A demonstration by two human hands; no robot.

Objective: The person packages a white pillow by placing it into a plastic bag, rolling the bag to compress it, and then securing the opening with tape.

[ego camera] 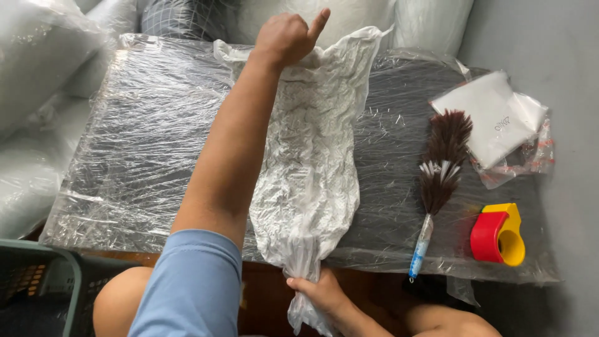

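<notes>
Two bare hands work on one crumpled white plastic bag (315,162) that lies stretched along the middle of one dark counter (143,137) wrapped in clear plastic film. The left hand (287,36), at 12 o'clock, is at the far end of the bag, its fingers (319,20) curled into a fist over the bag's upper edge with one finger sticking up; the arm in a light blue sleeve (190,290) reaches across the counter to get there. The right hand (321,292), at 6 o'clock, has its fingers closed tightly around the gathered, twisted neck of the bag just off the near edge of the counter, and a short tail of bag hangs below the grip.

One feather duster (440,171) with dark brown and white plumes and a clear blue-tipped handle lies at 3 o'clock, just right of the bag and apart from it. One red and yellow plastic tape dispenser (498,234) sits at 4 o'clock, near the duster's handle. One flat packet of white folded sheets in clear wrap (493,118) rests at 2 o'clock, near the duster's plumes. One grey-green plastic basket (37,281) shows at 8 o'clock, below the counter's near left corner. Several large clear-wrapped white bundles (37,56) are stacked from 9 to 12 o'clock beyond the counter.
</notes>
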